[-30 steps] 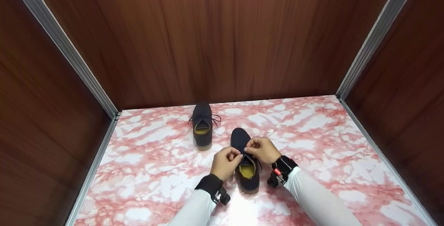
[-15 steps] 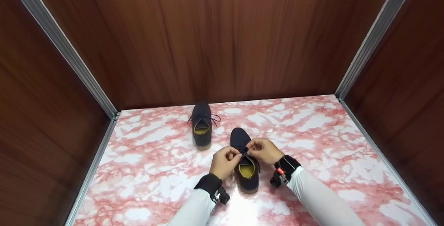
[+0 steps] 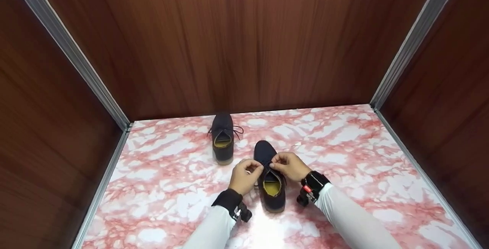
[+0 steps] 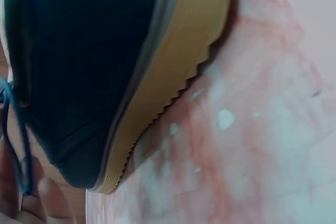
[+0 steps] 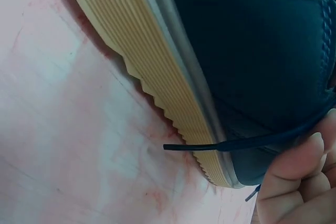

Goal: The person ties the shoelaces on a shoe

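Observation:
A dark navy lace-up shoe (image 3: 264,151) with a yellow insole stands on the floor, toe pointing away. Over its lacing, my left hand (image 3: 243,177) pinches a shoelace from the left side. My right hand (image 3: 292,167) pinches the lacing from the right, thumb and index finger together. In the left wrist view a loop of blue shoelace (image 4: 24,150) hangs by my fingers (image 4: 50,203). The right wrist view has a loose shoelace end (image 5: 252,141) running out past my thumb, its tip over the tan ridged sole (image 5: 152,61). The knot itself is hidden by my fingertips.
A matching second shoe (image 3: 222,153), its laces tied in a bow, stands farther back on the left. The floor (image 3: 172,188) has a red and white marbled pattern. Brown wood panels (image 3: 244,42) with metal corner posts (image 3: 405,50) enclose it on three sides.
My left hand has shifted slightly left and up, drawing a little apart from the right hand. The right hand stays almost where it was, and both shoes keep their places.

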Motion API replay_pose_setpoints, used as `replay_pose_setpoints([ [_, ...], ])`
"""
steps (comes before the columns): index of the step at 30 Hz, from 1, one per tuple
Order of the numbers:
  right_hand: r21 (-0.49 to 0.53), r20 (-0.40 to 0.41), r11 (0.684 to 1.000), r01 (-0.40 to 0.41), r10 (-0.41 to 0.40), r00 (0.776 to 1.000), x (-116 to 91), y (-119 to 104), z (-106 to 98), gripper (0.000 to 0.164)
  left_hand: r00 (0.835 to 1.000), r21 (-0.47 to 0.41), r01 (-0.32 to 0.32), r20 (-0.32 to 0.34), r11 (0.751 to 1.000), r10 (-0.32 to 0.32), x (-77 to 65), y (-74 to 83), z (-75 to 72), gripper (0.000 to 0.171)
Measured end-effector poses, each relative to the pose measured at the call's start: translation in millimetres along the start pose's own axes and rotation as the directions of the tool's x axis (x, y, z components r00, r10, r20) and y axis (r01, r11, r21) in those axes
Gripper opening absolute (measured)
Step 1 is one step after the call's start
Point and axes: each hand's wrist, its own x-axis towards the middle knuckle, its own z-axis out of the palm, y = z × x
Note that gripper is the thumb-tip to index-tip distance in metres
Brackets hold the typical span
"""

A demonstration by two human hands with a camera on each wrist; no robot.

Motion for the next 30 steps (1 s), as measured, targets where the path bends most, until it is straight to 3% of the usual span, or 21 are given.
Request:
replay_pose_setpoints([
  [7, -0.002, 0.008, 1.000, -0.012, 0.012, 1.000, 1, 2, -1, 0.016, 0.990, -0.049, 0.101, 0.106, 0.994, -0.095, 15.0, 7.1, -5.7, 0.024],
  [14, -0.002, 0.009, 1.000, -0.016, 0.016, 1.000, 1, 1, 0, 0.016, 0.976, 0.067, 0.056, 0.208, 0.996, -0.069, 24.1, 13.3, -8.0, 0.021],
  [20, 0.029, 0.030, 0.999, -0.045, 0.044, 0.999, 1, 0, 1, 0.015, 0.969, 0.104, 0.054, 0.234, 0.993, -0.077, 24.8, 13.4, -8.2, 0.019],
  [30, 0.102, 0.030, 0.994, -0.042, 0.039, 0.999, -9, 1, -8, 0.023, 0.957, 0.067, 0.149, 0.243, 0.987, -0.161, 21.5, 13.1, -7.0, 0.022],
])
